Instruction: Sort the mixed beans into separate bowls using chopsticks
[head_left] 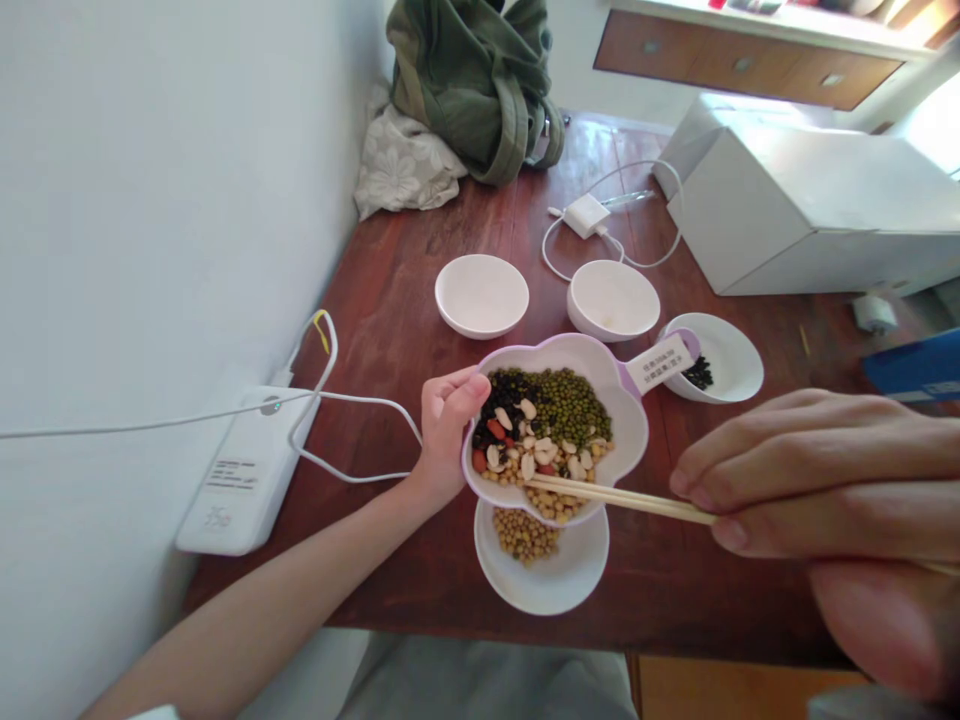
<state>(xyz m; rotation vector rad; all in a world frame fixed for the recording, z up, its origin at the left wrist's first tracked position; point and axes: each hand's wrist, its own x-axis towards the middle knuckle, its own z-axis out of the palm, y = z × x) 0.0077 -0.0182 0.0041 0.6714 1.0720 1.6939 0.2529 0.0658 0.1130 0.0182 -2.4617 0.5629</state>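
Head view: I've got left hand point(446, 430) pinching left rim of flower-shaped dish point(632, 430), right hand point(817, 480) gripping chopsticks point(637, 497). Dish sits between hands, left nearer. Labelled handle point(660, 362) points right and away; chopsticks slant leftward, tips in among peanuts point(528, 465). Dish blocks part of front bowl point(577, 570) and its yellow beans point(525, 538), can't tell if touching. On worktop point(405, 290): two white bowls point(481, 292) beyond, side bowl point(733, 360) by handle.

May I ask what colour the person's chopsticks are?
The chopsticks are pale yellow, shown in the head view.
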